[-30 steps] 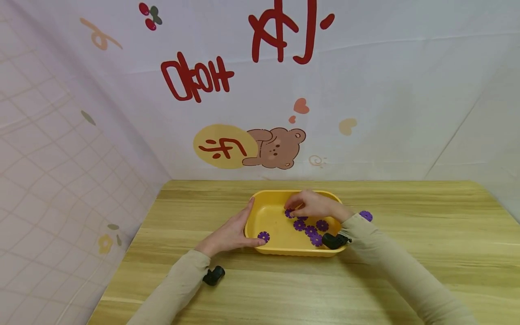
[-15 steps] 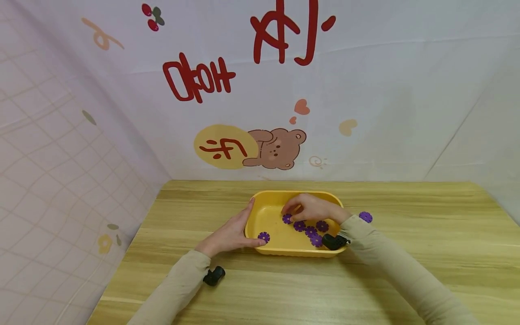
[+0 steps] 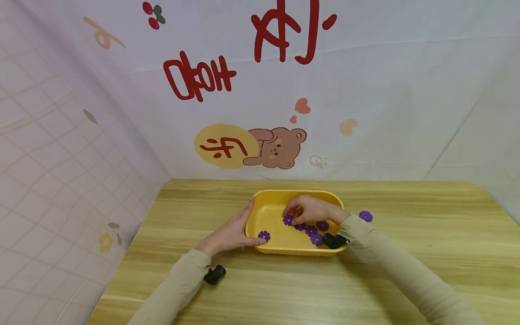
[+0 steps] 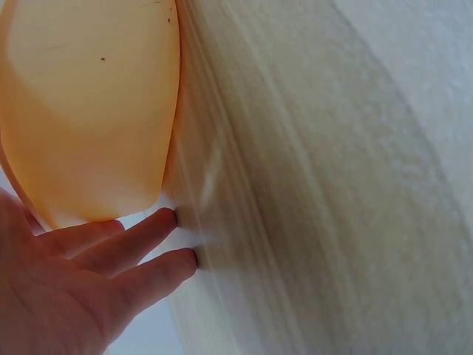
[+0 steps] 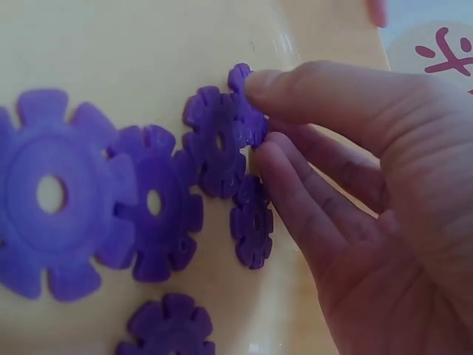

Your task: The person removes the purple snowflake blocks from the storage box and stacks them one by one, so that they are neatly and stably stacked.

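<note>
My left hand [image 3: 231, 232] lies along the left end of a yellow plastic bin [image 3: 294, 253], its thumb over the front corner. In the left wrist view, fairly straight fingers [image 4: 151, 237] touch the bin's outside; the thumb is hidden there. Inside the bin, my right hand [image 3: 310, 208] pinches a purple flower-shaped disc [image 5: 249, 111] between thumb and fingertips. This disc overlaps another notched purple disc [image 5: 213, 140]. Several more purple discs [image 3: 317, 239] lie below and beside the right hand, some overlapping. One purple disc [image 3: 264, 236] lies apart, near the left thumb.
Outside the bin, a purple disc [image 3: 365, 216] lies on the wooden table [image 3: 276, 289] to the right. A white printed cloth [image 3: 386, 90] hangs behind the table, and a grid-patterned cloth [image 3: 53, 180] at the left. Black cameras are strapped to both wrists.
The right hand has come slightly lower and nearer in the bin, and the disc at its fingertips has shifted slightly toward the front. The left hand and the bin stay about where they were.
</note>
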The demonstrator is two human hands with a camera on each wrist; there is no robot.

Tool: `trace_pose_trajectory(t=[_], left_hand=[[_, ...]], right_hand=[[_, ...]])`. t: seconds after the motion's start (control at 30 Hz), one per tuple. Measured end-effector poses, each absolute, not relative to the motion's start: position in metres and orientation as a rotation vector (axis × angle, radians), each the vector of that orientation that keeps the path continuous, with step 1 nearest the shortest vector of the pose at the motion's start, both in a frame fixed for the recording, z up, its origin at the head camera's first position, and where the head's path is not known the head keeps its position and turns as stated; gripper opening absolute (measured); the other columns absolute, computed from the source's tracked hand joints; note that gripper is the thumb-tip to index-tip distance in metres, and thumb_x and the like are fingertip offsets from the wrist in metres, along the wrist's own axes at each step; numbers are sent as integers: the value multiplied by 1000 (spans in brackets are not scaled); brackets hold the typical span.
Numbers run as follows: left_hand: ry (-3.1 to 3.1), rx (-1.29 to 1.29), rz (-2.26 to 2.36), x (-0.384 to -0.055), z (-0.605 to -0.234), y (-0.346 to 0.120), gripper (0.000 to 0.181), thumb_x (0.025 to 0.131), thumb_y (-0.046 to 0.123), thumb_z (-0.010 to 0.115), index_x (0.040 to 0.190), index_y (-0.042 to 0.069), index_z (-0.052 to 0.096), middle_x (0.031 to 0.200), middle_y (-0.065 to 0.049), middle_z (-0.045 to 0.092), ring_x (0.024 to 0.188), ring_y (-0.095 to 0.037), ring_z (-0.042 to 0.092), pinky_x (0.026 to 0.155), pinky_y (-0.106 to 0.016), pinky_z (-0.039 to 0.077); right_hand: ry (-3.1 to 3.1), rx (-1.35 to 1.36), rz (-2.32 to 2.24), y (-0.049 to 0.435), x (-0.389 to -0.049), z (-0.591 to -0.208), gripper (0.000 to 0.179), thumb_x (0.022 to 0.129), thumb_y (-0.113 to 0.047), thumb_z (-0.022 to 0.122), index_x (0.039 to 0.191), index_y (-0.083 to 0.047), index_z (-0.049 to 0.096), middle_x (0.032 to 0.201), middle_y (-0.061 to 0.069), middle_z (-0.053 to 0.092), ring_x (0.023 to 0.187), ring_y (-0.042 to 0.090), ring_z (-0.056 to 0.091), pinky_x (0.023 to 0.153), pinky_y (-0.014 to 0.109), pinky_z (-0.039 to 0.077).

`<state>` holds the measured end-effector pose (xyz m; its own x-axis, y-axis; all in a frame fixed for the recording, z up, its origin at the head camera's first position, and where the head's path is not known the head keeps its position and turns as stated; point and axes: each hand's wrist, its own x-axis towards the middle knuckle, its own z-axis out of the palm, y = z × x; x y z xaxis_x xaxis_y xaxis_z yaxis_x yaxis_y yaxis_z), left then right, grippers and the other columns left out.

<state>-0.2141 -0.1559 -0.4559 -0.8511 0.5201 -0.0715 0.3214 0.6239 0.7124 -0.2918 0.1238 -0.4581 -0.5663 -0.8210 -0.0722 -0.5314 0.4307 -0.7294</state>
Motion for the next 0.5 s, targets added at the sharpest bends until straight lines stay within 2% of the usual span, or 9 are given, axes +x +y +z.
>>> trace_pose_trajectory(t=[0.2,0.5], left_hand=[[2582,678,1034,-214,-455,-156,118,79,41,80,156,15,-6,159,-12,17,138,-26,30,110,-41,28],[2598,711,1028,-214,-455,-156,118,78,41,80,156,14,-6,158,-14,19,137,-27,33,109,-42,31]], right_hand=[[2225,-1230,-926,122,-291,-458,23,84,-2,73,107,-4,73,109,5,64,97,19,59,84,30,51],[2203,-1339,-878,120,-292,-461,26,82,-3,75,108,-6,72,109,3,64,94,17,56,83,31,49]])
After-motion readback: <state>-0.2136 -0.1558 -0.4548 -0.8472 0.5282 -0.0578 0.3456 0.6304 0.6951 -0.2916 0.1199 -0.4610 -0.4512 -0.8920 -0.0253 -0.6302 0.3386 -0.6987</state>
